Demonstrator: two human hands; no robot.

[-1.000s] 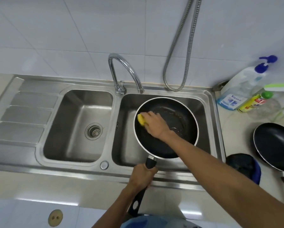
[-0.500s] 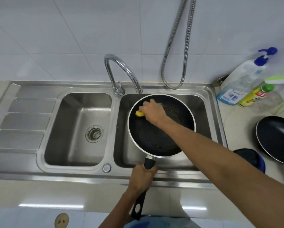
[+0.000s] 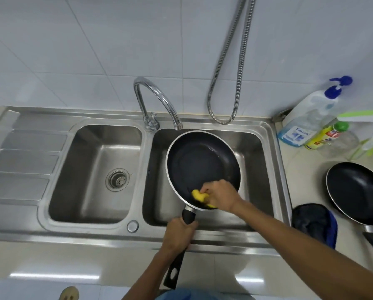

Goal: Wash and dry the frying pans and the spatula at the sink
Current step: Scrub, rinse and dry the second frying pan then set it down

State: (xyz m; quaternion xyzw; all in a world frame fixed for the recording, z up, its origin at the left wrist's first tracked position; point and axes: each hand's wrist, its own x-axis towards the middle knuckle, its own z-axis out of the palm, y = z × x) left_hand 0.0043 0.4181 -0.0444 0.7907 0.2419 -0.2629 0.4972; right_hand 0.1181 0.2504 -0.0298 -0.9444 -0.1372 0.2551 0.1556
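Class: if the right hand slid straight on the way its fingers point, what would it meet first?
Probably the left rim of the frying pan: the right hand, gripping the sponge, points leftward across it. Depth unclear.

The only word that reads clearly is "Kossa", printed in dark letters on the blue label [image 3: 297,135] low on the clear pump bottle [image 3: 311,113] with the blue pump head. The yellow bottle [image 3: 324,137] leaning just beside it carries a red label [image 3: 333,133] whose lettering is too blurred to read.
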